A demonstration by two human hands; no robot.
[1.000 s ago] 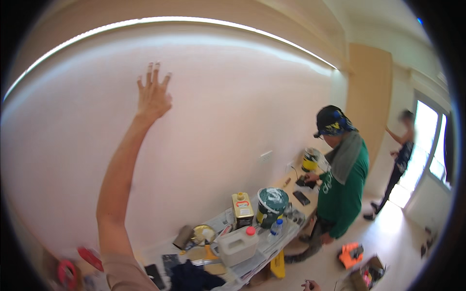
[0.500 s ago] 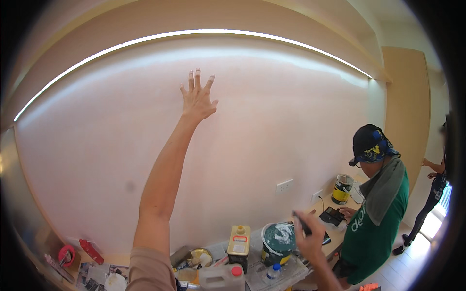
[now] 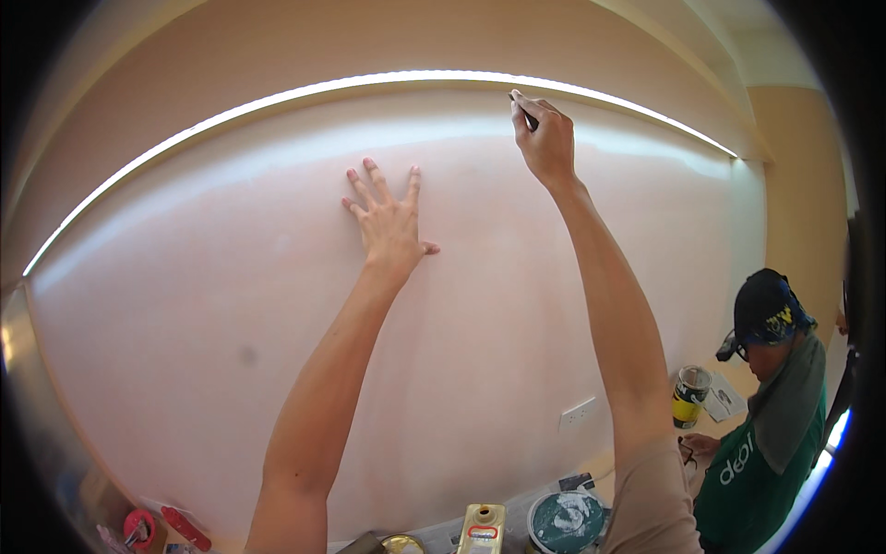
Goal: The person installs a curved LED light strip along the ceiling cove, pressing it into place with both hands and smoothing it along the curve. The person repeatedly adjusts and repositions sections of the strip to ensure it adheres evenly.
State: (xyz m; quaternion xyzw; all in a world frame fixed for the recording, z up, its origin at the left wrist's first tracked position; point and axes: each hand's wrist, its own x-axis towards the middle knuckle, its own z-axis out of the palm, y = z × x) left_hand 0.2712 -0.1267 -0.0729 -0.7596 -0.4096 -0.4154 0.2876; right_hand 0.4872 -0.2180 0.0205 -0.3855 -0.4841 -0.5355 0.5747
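Note:
My left hand (image 3: 389, 226) is spread against the pinkish-white wall (image 3: 443, 332), fingers apart, holding nothing. Raised higher and to the right, my right hand (image 3: 548, 146) is closed around a slim black pen-like tool (image 3: 529, 117). Its tip points up and left, close under the lit strip (image 3: 406, 78). Most of the tool is covered by my fingers, and I cannot tell whether it touches the wall.
Below stand a green-lidded paint bucket (image 3: 568, 519), a yellowish rectangular can (image 3: 482, 529) and a yellow-black paint can (image 3: 690, 397). A socket (image 3: 579, 414) sits low on the wall. A co-worker in green (image 3: 775, 462) stands at the right. A red bottle (image 3: 185, 528) lies lower left.
My right hand has risen from beside the bucket to high on the wall, still gripping the black tool. The left hand stays spread on the wall. The view has tilted upward.

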